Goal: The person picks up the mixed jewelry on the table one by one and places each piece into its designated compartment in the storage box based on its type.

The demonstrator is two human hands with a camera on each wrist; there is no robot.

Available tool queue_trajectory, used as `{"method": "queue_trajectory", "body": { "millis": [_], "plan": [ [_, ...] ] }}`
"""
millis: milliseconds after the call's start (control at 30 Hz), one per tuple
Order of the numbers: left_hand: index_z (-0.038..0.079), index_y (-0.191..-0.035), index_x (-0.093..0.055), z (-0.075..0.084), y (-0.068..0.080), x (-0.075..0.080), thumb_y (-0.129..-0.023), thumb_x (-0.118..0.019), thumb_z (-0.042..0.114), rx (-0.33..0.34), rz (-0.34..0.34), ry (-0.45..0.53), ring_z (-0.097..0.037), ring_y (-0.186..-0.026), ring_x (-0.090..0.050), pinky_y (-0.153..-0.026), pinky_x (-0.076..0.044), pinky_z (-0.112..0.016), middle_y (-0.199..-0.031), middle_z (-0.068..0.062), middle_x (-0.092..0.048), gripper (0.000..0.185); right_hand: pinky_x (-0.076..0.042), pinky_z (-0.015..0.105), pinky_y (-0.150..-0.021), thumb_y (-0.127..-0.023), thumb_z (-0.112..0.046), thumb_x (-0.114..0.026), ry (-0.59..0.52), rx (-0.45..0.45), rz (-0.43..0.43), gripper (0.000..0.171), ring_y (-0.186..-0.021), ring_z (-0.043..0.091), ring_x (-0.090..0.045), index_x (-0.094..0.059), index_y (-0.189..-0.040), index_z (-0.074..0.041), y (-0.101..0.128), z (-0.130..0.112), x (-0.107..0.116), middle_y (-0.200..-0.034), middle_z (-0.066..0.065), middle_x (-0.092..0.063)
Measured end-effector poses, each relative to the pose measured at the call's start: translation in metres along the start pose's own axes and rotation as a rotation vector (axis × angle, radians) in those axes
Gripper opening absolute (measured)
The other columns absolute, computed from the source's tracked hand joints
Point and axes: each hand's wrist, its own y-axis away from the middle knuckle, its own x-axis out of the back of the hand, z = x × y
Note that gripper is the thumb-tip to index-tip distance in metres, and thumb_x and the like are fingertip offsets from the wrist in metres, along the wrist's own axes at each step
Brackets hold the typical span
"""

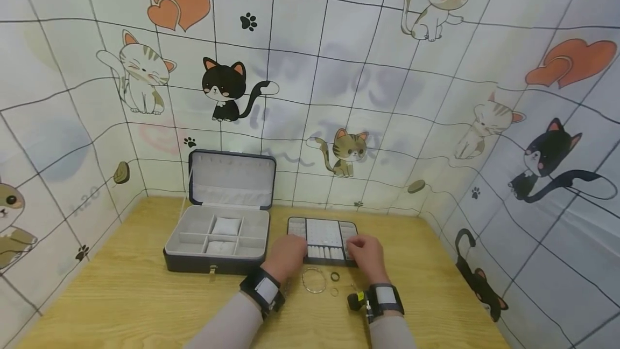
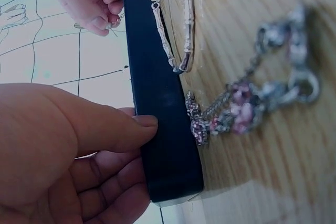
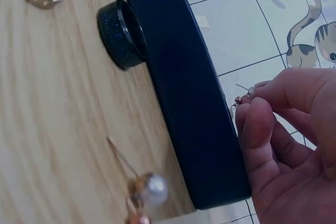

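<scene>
- Using the small dark tray as the landmark here. It sits flat on the wooden table, and its near wall shows up as a dark band in both wrist views.
- Left hand is at the tray's near left corner. In the left wrist view the thumb lies along the tray's wall and the other fingers curl under or behind that corner, so it's gripping the tray.
- Right hand is at the tray's near right corner, pinching a tiny earring between thumb and forefinger, right above the tray's edge. Can't tell if the earring touches the tray.
- Just in front of the tray on the table: a thin silver bangle, a dark ring resting against the tray's wall, and a pearl earring a bit nearer to the person.
- A beaded chain piece lies close to the tray's near left corner, blurry.
- Left of the tray, well apart, stands an open jewellery box with its lid up.
</scene>
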Motion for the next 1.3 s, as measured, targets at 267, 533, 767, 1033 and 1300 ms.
{"method": "queue_trajectory", "body": {
  "millis": [267,533,767,1033,1300],
  "plan": [
    [0.018,-0.067,-0.069,0.001,0.000,-0.004,-0.083,-0.077,0.006,-0.007,0.009,-0.001,-0.012,-0.060,-0.051,-0.056,-0.045,-0.031,-0.066,0.005,-0.064,0.022,-0.051,0.029,-0.066,-0.094,-0.014,-0.075,0.035,0.011,0.008,0.011,-0.079,0.018,-0.064,-0.082,-0.100,-0.008,-0.003,-0.007,-0.006,-0.090,0.007,-0.076],
    [0.018,-0.069,-0.070,0.004,-0.002,-0.006,-0.084,-0.077,0.007,0.005,0.000,-0.003,-0.012,-0.061,-0.050,-0.055,-0.044,-0.031,-0.067,0.005,-0.063,0.020,-0.052,0.031,-0.071,-0.092,-0.010,-0.077,0.106,0.088,-0.005,0.006,-0.082,0.018,-0.065,-0.082,-0.094,-0.008,-0.011,-0.006,-0.012,-0.092,0.007,-0.078],
    [0.018,-0.069,-0.070,0.004,-0.002,-0.002,-0.084,-0.076,0.006,0.004,0.012,0.007,-0.012,-0.061,-0.051,-0.055,-0.043,-0.030,-0.067,0.004,-0.064,0.020,-0.056,0.036,-0.077,-0.091,-0.009,-0.077,0.134,0.141,-0.018,0.005,-0.087,0.019,-0.068,-0.082,-0.093,-0.010,-0.016,-0.004,-0.016,-0.094,0.006,-0.078],
    [0.018,-0.069,-0.069,0.002,-0.001,-0.002,-0.084,-0.076,0.006,0.018,-0.002,0.002,-0.012,-0.062,-0.052,-0.055,-0.043,-0.030,-0.068,0.005,-0.064,0.020,-0.057,0.039,-0.079,-0.089,-0.007,-0.079,0.154,0.202,-0.035,0.005,-0.086,0.019,-0.068,-0.081,-0.093,-0.009,-0.017,-0.008,-0.020,-0.093,0.006,-0.078],
    [0.018,-0.070,-0.069,0.000,-0.002,-0.003,-0.084,-0.077,0.007,0.044,-0.020,-0.012,-0.013,-0.063,-0.053,-0.054,-0.043,-0.032,-0.069,0.004,-0.064,0.020,-0.057,0.042,-0.081,-0.090,-0.007,-0.079,0.154,0.202,-0.044,0.006,-0.088,0.020,-0.068,-0.081,-0.093,-0.011,-0.020,-0.008,-0.025,-0.095,0.006,-0.078]
  ]
}}
